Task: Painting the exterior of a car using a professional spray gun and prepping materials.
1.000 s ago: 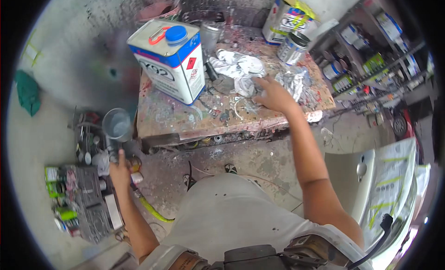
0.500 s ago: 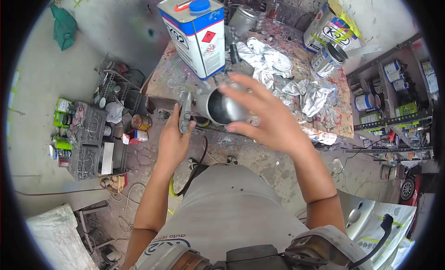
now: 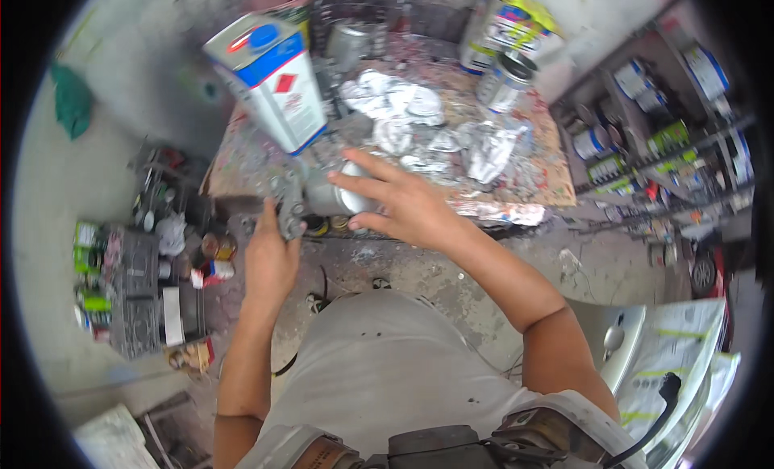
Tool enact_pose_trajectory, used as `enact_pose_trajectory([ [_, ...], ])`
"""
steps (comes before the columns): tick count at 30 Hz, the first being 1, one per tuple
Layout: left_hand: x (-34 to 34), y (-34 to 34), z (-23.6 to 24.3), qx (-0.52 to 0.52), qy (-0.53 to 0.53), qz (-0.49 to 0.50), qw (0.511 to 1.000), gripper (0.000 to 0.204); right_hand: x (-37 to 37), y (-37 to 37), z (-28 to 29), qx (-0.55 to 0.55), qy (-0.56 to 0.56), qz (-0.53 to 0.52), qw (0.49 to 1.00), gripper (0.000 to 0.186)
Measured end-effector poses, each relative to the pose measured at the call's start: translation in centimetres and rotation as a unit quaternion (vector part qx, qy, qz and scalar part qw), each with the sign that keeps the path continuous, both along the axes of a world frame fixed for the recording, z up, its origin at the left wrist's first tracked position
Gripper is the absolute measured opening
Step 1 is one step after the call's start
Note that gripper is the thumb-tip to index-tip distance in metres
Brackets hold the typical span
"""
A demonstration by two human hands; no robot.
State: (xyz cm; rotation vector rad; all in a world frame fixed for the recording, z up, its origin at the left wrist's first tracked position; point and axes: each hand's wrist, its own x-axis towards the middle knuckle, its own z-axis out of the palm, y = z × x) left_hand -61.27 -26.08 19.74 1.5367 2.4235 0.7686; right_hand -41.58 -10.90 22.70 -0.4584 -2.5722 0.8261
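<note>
My left hand is closed around a grey, paint-stained spray gun, held at the near left edge of the workbench. The gun's grey cup lies on its side, pointing right. A pale round lid covers its mouth. My right hand grips the lid's rim, thumb below and fingers above. Motion blur hides whether the lid is fully seated. Just beyond the gun, a tall white and blue rectangular can with a blue cap stands on the bench.
Crumpled white rags and a crumpled silvery sheet lie on the paint-spattered workbench. Behind them stand an open metal tin and another large can. Shelves of tins line the right; a cluttered rack is at left.
The lid has come onto the cup's mouth, which stood open with its dark inside showing. My view has turned, so the bench and can appear further left.
</note>
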Motion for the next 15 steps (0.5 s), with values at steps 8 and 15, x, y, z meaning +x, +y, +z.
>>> enact_pose_trajectory([
  [8,0.3,6.5,3.0,-0.212,-0.325,-0.044,0.921,0.061,12.7,11.6,-9.3,0.121,-0.145,-0.376,0.907,0.049],
  [15,2.9,11.3,0.9,-0.181,-0.488,-0.08,0.85,0.057,4.0,3.4,-2.2,-0.062,0.337,-0.372,0.863,0.037],
])
